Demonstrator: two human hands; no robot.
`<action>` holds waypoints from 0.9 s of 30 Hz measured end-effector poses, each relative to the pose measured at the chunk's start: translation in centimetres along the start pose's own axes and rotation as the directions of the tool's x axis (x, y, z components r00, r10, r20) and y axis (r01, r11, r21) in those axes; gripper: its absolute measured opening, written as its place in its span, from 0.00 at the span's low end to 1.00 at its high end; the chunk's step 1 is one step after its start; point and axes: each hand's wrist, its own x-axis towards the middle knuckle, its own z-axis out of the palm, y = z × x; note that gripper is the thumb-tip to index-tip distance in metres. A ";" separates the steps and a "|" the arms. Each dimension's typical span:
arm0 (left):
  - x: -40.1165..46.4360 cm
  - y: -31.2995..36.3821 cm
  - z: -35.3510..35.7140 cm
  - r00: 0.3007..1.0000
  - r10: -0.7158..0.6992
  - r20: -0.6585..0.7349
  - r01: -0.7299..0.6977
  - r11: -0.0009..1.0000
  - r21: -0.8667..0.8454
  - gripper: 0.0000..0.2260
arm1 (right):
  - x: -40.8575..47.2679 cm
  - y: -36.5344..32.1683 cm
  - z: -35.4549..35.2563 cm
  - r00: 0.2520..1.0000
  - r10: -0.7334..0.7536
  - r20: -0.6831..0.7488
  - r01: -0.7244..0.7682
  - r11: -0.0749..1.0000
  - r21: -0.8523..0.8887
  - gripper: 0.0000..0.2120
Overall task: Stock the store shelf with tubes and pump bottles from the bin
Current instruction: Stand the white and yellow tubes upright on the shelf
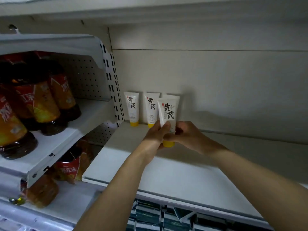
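Both hands grasp one white tube (167,112) with a yellow cap, held upright, cap down, above the shelf (166,164): the left hand (155,135) pinches its lower body, the right hand (183,134) wraps its base. Two matching tubes (132,108) stand behind it at the back wall, and brown bottles (41,104) fill the neighbouring shelves on the left.

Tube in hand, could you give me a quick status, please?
Both hands, left and right, grip yellow-capped tube. Above shelf. Path clear.
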 end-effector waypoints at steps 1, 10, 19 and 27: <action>0.4 -0.1 0.4 1.000 -0.008 -0.004 0.008 1.000 0.024 0.13 | 0.0 0.7 -0.4 0.999 -0.001 -0.042 0.000 1.000 -0.022 0.10; 4.3 -2.2 0.2 0.983 0.137 -0.120 -0.013 0.709 0.705 0.18 | 0.2 6.3 -4.8 0.896 0.047 -0.442 -0.162 0.961 -0.226 0.17; 6.9 -4.1 1.0 0.999 0.030 -0.042 0.024 0.460 0.888 0.23 | 2.3 7.4 -4.8 0.870 0.046 -0.490 -0.196 0.946 -0.259 0.15; 7.5 -4.5 1.4 0.996 0.067 -0.067 0.028 0.465 0.885 0.25 | 3.0 7.5 -5.3 0.863 0.082 -0.498 -0.233 0.940 -0.248 0.19</action>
